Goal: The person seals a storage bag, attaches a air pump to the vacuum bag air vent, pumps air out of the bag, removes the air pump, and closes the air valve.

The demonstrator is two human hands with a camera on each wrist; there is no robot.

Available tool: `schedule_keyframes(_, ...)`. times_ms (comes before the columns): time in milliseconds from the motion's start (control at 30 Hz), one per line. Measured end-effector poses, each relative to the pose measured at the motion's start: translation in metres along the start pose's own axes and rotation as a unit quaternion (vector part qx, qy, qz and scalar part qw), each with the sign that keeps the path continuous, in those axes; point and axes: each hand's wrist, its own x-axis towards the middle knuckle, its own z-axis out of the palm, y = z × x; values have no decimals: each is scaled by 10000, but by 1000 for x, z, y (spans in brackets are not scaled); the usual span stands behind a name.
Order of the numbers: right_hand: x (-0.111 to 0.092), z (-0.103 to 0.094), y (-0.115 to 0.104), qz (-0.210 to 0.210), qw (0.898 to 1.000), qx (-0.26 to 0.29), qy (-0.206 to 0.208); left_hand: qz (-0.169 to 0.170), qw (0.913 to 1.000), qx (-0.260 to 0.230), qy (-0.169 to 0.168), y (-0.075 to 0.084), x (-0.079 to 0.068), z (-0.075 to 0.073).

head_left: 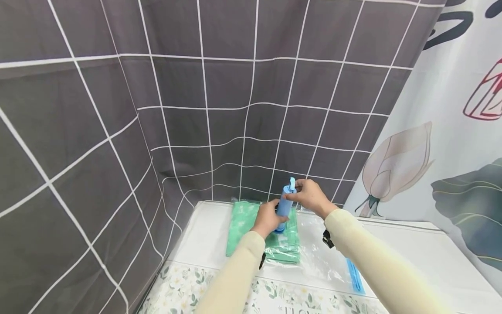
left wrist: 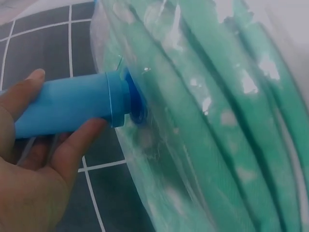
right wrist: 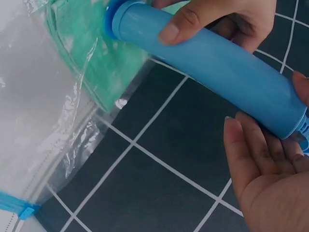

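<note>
A light-blue hand pump (head_left: 285,206) stands slightly tilted on a clear plastic storage bag (head_left: 319,250) that holds folded green fabric (head_left: 241,229). My left hand (head_left: 268,216) grips the pump's barrel low down, thumb and fingers on opposite sides, as the left wrist view also shows. At the upper end, my right hand (head_left: 310,196) holds the pump by its handle part, fingers curled there. The pump's wide blue foot (left wrist: 136,101) touches the bag's surface in the left wrist view. In the right wrist view the pump barrel (right wrist: 207,67) runs between both hands.
A blue zip strip (head_left: 354,275) edges the bag at the right, with a blue slider (right wrist: 29,211). Behind the white surface (head_left: 208,235) hangs a dark grey curtain (head_left: 227,83) with white grid lines. A floral cloth (head_left: 184,283) lies at the front edge.
</note>
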Motion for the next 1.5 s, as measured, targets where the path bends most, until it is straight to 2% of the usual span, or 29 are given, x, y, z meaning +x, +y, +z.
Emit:
schedule_keyframes(167,5,0,-3,7,9995,-111,299,-66,9997,-73,-241,5,6,-9)
schedule_keyframes(267,8,1,-4,18,9989,-147,437,-104,9998,37,-146,8,8,-8)
schedule_keyframes(400,10,3,-5,77,9980,-227,587,-1,9978,511,423,10,5,5)
schedule_keyframes(567,8,7,-5,159,9971,-256,695,77,9890,897,1175,6,1,22)
schedule_keyframes(600,7,8,-5,154,9971,-247,701,221,9862,956,1332,-5,6,30)
schedule_keyframes(700,6,11,-7,129,9966,-249,770,324,9852,973,1372,-8,7,29)
schedule_keyframes(733,6,11,-7,131,9964,-257,796,425,9843,964,1416,-19,14,34)
schedule_keyframes(767,5,12,-9,142,9962,-275,820,445,9850,932,1386,-28,20,38)
schedule_keyframes(800,4,13,-10,164,9959,-289,839,466,9862,871,1327,-29,21,37)
schedule_keyframes(833,3,13,-12,170,9958,-330,840,338,9895,785,1168,-18,16,28)
schedule_keyframes(933,1,12,-13,109,9970,-371,676,370,9924,651,978,-17,16,23)
schedule_keyframes(967,0,12,-13,129,9978,-326,568,286,9946,595,802,-6,10,15)
schedule_keyframes(1033,-1,11,-10,165,9993,-167,300,361,9959,538,627,-9,10,14)
schedule_keyframes(1067,-1,11,-9,196,9997,0,152,375,9968,473,519,-13,13,15)
schedule_keyframes(1200,-2,10,-5,329,9958,775,-349,492,9978,410,184,-46,33,28)
schedule_keyframes(1233,-1,11,-5,345,9938,954,-463,384,9986,354,7,-44,33,24)
schedule_keyframes(1300,1,11,-4,374,9894,1234,-664,348,9987,350,-143,-60,43,29)
schedule_keyframes(1400,5,11,-4,404,9868,1313,-854,134,9982,334,-475,-67,49,25)
schedule_keyframes(1500,8,10,-3,441,9877,1236,-845,30,9969,398,-671,-74,55,26)
